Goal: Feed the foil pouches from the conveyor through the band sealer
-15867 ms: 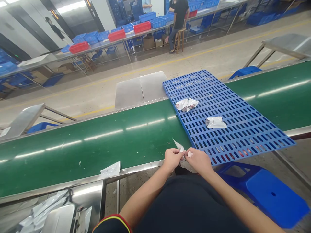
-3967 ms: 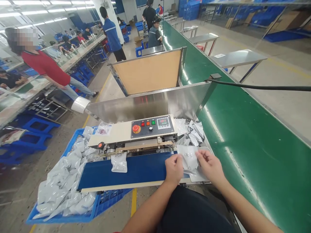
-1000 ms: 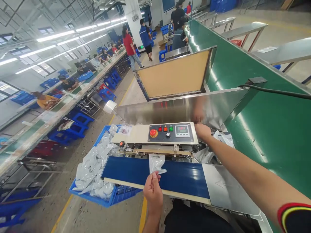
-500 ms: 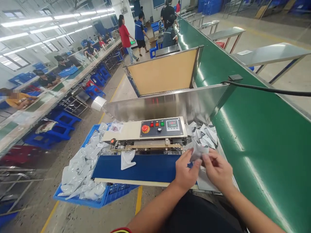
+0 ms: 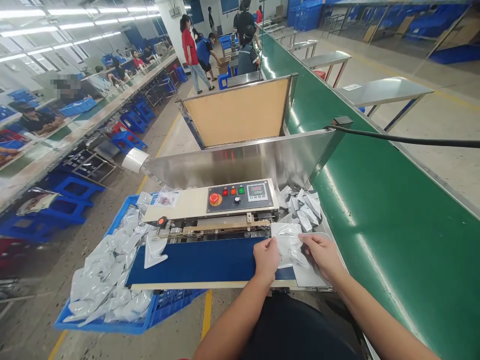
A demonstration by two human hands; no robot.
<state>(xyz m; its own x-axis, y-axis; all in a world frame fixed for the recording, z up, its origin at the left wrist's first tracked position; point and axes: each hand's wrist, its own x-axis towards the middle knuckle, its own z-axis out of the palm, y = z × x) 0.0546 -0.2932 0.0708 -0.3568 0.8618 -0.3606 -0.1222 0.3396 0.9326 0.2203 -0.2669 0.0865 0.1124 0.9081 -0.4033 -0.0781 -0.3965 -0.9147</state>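
Both my hands hold one clear plastic pouch flat at the right end of the sealer's dark blue belt. My left hand pinches its left edge and my right hand grips its right edge. The pouch's top edge lies close to the sealing slot under the cream sealing machine. Another sealed pouch rides at the belt's left end. A heap of loose pouches lies just behind my right hand.
A blue crate piled with sealed pouches sits below the belt's left end. A green conveyor runs along my right, with a black cable across it. A steel panel stands behind the machine. People work at benches far left and ahead.
The pouch was up between my fingers half a second ago; now it lies flat at the belt's right end. The sealed pouch on the belt has travelled further left.
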